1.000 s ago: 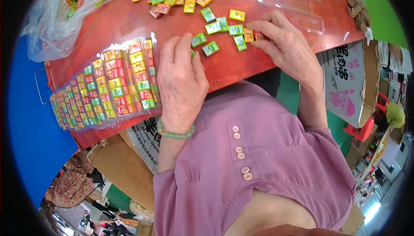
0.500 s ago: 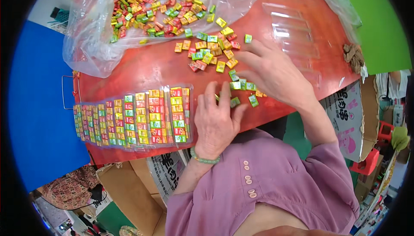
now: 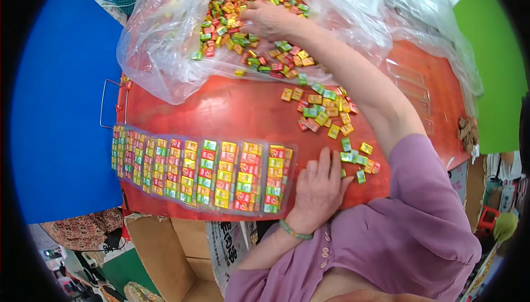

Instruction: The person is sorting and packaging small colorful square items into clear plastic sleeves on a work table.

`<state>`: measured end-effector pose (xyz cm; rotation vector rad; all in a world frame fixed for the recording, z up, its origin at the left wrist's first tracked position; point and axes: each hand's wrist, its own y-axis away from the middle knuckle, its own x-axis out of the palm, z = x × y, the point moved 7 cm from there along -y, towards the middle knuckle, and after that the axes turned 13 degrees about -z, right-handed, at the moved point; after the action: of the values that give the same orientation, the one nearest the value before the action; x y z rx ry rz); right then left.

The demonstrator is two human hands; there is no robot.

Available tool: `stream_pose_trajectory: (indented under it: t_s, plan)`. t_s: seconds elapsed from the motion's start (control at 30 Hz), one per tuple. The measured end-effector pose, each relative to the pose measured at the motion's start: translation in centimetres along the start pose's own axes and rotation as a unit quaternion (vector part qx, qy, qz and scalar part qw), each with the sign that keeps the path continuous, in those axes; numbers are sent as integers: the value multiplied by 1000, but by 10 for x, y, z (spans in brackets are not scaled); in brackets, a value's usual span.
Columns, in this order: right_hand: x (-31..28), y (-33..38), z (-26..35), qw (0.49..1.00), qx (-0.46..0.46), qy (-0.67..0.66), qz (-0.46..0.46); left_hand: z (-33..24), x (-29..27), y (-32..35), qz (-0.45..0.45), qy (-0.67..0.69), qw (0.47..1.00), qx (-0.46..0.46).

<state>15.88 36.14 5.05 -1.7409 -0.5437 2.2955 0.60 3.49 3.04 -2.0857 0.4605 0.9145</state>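
Note:
My left hand [image 3: 320, 189] lies flat on the red table [image 3: 232, 114], fingers spread, beside the right end of a clear plastic tray [image 3: 204, 174] filled with rows of small red, yellow and green packets. My right hand [image 3: 270, 19] reaches far forward into a pile of loose coloured packets [image 3: 243, 23] lying on a clear plastic bag [image 3: 165, 53]; its fingers curl over the pile, and I cannot tell if it grips any. More loose packets [image 3: 326, 111] are scattered on the table between the two hands.
A blue surface [image 3: 61, 109] lies to the left and a green one [image 3: 491, 53] to the right. A metal wire handle [image 3: 107, 103] juts from the table's left edge. Cardboard boxes [image 3: 165, 252] stand below the table's near edge.
My right hand has left the loose packets near me and stretched forward into the pile on the plastic bag. My left hand stays by the tray's right end.

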Motion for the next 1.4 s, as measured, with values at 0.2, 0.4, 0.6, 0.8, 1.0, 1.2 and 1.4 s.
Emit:
stream_pose_trajectory:
  t_s: [0.2, 0.4, 0.6, 0.8, 1.0, 1.2, 1.4]
  plan:
    - [84, -83, 82, 992, -97, 65, 37, 4, 0, 2, 14, 20, 1000, -16]
    - [63, -116, 37, 991, -45, 124, 18, 12, 1, 4, 30, 41, 998, -33]
    - [51, -121, -67, 976, 29, 200, 80, 11, 0, 0, 32, 55, 998, -25]
    - [39, -84, -114, 964, 110, 156, 188, 13, 2, 3, 31, 47, 998, -30]
    - [-21, -15, -78, 956, 155, 69, 241, 10, -2, 1, 15, 65, 997, -35]
    - [-34, 51, -54, 960, 146, 11, 239, 10, -1, -1, 23, 71, 997, -31]
    - [-60, 100, -28, 964, 75, -34, 253, 7, -2, -4, 2, 69, 997, -20]
